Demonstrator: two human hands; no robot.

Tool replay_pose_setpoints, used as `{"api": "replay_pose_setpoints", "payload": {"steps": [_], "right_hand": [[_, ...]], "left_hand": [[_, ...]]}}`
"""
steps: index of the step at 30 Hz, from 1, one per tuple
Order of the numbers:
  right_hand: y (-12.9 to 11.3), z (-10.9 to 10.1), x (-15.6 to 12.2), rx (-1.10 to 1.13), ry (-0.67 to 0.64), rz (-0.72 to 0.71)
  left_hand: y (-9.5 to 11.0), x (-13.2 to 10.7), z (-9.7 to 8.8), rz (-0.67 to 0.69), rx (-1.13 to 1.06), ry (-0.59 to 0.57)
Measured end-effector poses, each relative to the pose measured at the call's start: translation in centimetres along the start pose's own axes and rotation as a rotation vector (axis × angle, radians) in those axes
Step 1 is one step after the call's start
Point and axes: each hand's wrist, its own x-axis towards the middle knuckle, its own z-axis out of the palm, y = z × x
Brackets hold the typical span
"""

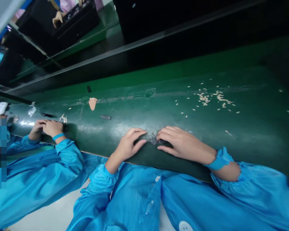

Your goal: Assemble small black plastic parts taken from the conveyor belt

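A small dark part (156,141), flat, thin and greyish at its top edge, lies on the green belt (144,109) near its front edge, between the two hands. The left hand (128,145) rests open, fingers stretched toward the part's left end. The right hand (180,142) covers the right end with bent fingers; whether it pinches the part cannot be told. Pale flecks (214,98) dot the belt beyond, a tan scrap (92,103) lies further left, and a co-worker's hands (47,128) rest there.
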Motion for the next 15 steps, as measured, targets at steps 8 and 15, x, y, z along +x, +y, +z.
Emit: {"api": "replay_pose_setpoints", "payload": {"steps": [8, 15], "right_hand": [[0.9, -0.8, 3.7, 0.193, -0.047, 0.278], [2.0, 0.3, 6.6, 0.079, 0.109, 0.426]], "left_hand": [[-6.9, 3.2, -9.3, -0.199, 0.175, 0.343], [-12.6, 15.1, -18.1, -0.652, 0.545, 0.449]]}}
